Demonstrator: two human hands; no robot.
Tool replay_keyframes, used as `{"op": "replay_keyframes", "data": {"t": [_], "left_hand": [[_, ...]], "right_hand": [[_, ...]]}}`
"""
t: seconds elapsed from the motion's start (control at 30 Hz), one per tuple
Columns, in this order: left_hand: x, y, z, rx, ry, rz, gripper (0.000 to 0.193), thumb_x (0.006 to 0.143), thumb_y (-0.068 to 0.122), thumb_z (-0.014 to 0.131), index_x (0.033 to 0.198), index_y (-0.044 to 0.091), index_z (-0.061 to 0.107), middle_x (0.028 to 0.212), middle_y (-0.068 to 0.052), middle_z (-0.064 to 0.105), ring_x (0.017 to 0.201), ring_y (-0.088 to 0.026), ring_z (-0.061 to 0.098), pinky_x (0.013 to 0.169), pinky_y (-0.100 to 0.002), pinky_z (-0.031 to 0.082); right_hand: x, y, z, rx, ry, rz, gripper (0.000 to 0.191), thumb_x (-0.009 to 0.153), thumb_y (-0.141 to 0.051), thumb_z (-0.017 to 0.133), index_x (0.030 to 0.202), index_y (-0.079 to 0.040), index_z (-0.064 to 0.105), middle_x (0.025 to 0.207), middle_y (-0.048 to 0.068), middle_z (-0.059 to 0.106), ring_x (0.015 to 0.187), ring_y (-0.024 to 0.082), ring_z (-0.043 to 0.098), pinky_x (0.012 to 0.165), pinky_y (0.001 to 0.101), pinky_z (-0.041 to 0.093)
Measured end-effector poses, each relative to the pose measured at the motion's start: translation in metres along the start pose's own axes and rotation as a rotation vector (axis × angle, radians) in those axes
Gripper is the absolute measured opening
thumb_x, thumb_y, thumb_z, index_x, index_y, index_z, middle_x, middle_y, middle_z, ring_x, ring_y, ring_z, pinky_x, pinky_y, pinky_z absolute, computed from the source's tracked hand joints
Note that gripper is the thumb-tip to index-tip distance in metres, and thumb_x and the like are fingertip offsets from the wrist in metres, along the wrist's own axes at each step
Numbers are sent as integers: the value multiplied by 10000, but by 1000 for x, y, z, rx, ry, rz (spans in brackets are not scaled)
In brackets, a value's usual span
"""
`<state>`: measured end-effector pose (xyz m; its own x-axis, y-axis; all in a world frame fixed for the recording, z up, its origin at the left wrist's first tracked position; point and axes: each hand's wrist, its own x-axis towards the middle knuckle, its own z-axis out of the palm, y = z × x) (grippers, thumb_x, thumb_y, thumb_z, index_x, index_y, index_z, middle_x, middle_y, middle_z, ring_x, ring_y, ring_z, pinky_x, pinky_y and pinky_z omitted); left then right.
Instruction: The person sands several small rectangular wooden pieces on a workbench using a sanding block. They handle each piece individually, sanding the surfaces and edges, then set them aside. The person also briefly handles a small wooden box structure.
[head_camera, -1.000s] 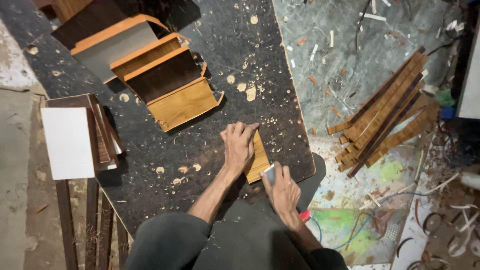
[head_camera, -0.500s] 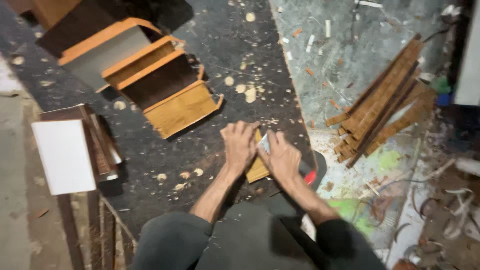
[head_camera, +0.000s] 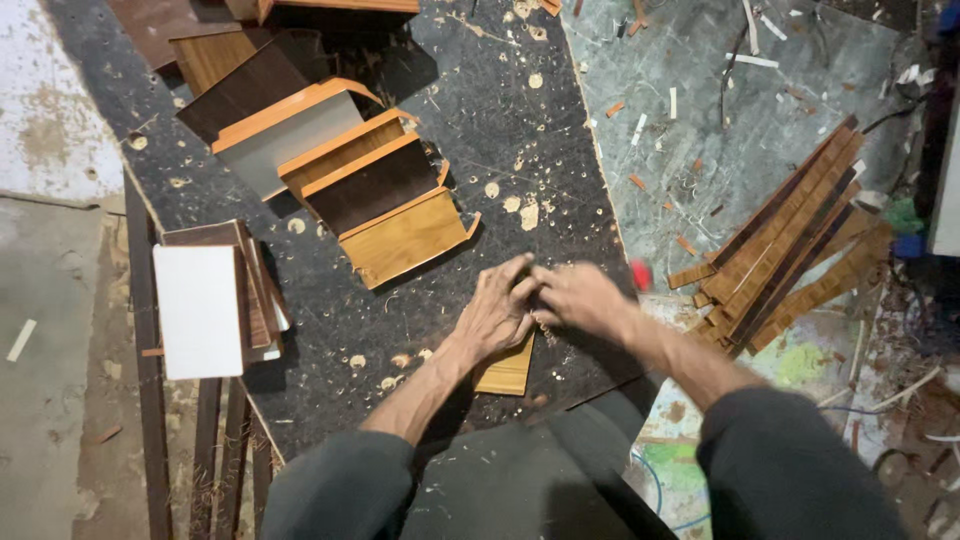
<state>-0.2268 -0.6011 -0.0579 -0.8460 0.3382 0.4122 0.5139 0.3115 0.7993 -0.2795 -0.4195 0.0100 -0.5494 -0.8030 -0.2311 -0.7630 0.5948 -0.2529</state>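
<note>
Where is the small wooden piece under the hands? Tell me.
In the head view, the small wooden piece lies flat near the front edge of the dark worktable, low and centre, mostly under the left hand, with the right hand beside it.

On the worktable (head_camera: 330, 330), a small board (head_camera: 508, 370) lies near the front edge under the left hand (head_camera: 495, 315), with the right hand (head_camera: 580, 298) touching it just to the right. Behind and left of the board sits a row of overlapped panels (head_camera: 330, 170); a stack of flat boards (head_camera: 215, 305) lies far left; a bundle of strips (head_camera: 790, 245) lies right, off the table
</note>
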Motion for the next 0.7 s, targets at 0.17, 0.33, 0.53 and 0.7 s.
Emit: {"op": "replay_keyframes", "data": {"t": [0.17,0.33,0.53,0.7], "left_hand": [[-8,29,-26,186,183,-175,627,807,224,702,1378,87,482,1359,-182,485,1226,-410,494,1063,-541,343],[-24,48,-39,324,123,-621,284,939,173,651,1213,156,721,1108,-18,693,1027,-257,573,862,-468,380],[-22,29,-30,340,63,-393,270,930,159,665,1188,153,742,1126,25,693,918,-226,550,799,-397,380],[-11,13,-36,363,40,-347,330,882,177,667,1205,152,734,1148,15,689,958,-224,560,810,-390,391]], "right_hand": [[9,-7,-8,-133,-24,-14,356,917,-385,675,1170,-138,638,1017,50,617,770,241,680,601,395,542],[-20,-81,-3,90,165,417,544,852,-420,709,1260,-74,606,1004,110,611,714,313,697,535,438,544],[-17,-112,18,163,180,732,534,850,-411,717,1259,-88,599,974,126,606,641,348,687,507,471,532],[14,-76,32,191,234,663,493,883,-385,733,1241,-72,603,977,131,611,680,356,682,523,480,520]]}}
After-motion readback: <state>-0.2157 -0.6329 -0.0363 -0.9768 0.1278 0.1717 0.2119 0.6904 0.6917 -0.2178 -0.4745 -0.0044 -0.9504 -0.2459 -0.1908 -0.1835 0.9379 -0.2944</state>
